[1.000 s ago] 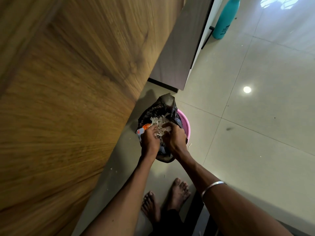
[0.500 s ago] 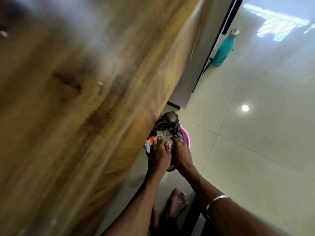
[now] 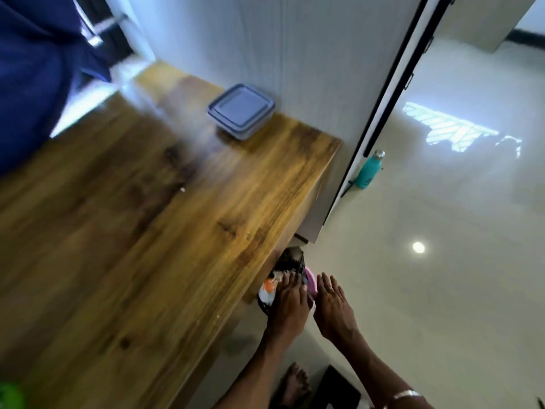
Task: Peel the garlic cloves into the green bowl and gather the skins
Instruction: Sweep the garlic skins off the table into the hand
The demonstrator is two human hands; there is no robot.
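Observation:
A pink bin [image 3: 311, 283] lined with a black bag [image 3: 290, 259] stands on the floor beside the wooden table [image 3: 165, 231]. Pale garlic skins [image 3: 278, 274] and an orange-and-white wrapper [image 3: 268, 287] lie in the bag. My left hand [image 3: 290, 305] hovers over the bin with fingers straight, holding nothing. My right hand [image 3: 333, 305] is spread flat just right of the bin, a ring on one finger. A green patch, maybe the green bowl [image 3: 8, 395], shows at the bottom left corner of the table.
A lidded grey plastic box [image 3: 241, 110] sits at the table's far end against the white wall. A teal bottle [image 3: 368, 169] stands on the tiled floor by the door frame. My bare foot [image 3: 293, 385] is below the hands. Blue cloth [image 3: 35, 69] hangs at top left.
Both hands have let go of the skins and lifted out of the bag with fingers spread. The view has swung upward, bringing the tabletop and grey box into sight.

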